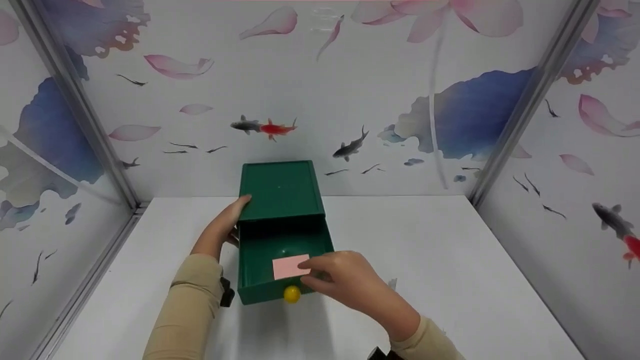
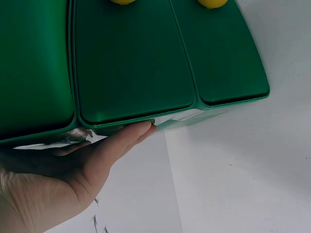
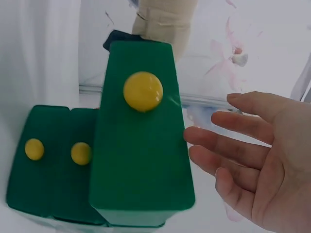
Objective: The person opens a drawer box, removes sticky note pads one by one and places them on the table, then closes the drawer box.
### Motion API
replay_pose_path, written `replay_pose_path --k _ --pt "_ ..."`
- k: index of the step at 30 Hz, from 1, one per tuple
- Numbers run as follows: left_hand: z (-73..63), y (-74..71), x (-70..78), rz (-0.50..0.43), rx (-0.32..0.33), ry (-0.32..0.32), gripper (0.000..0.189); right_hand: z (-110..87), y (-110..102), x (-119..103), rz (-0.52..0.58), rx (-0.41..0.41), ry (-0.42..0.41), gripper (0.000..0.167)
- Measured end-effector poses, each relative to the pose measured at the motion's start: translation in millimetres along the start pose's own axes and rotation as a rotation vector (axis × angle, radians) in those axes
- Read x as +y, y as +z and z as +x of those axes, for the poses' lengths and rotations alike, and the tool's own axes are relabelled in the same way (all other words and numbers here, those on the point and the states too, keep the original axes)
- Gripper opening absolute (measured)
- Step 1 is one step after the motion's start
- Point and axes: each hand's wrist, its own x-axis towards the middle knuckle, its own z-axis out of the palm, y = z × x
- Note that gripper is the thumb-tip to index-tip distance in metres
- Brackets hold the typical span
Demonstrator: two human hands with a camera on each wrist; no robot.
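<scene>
A green drawer cabinet stands near the back wall, its top drawer pulled out toward me. The drawer front has a round yellow knob. A pink card lies inside, near the front. Above its right edge is my right hand, fingers pointing down. In the right wrist view that hand has its fingers spread loosely, and I see no card between them. My left hand rests against the cabinet's left side. Its fingers lie fairly straight along that side in the left wrist view.
Two lower drawers with yellow knobs are closed below the extended one. The cabinet stands on a white table. Walls printed with fish and petals rise behind and on both sides, with metal posts at the corners.
</scene>
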Motion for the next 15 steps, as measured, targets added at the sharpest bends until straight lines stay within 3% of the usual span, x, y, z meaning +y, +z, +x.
replay_pose_path --k 3,9,15 --pt "0.8 0.7 -1.9 0.006 0.002 -0.006 0.092 5.8 -8.7 8.3 0.094 -0.018 0.056 0.022" --pt "0.0 0.0 -2.0 0.012 -0.003 0.003 0.092 23.7 -19.6 23.9 0.271 -0.157 0.170 0.030" --pt "0.8 0.7 -0.3 0.008 -0.014 0.006 0.091 35.6 -22.4 30.1 0.275 -0.301 0.197 0.036"
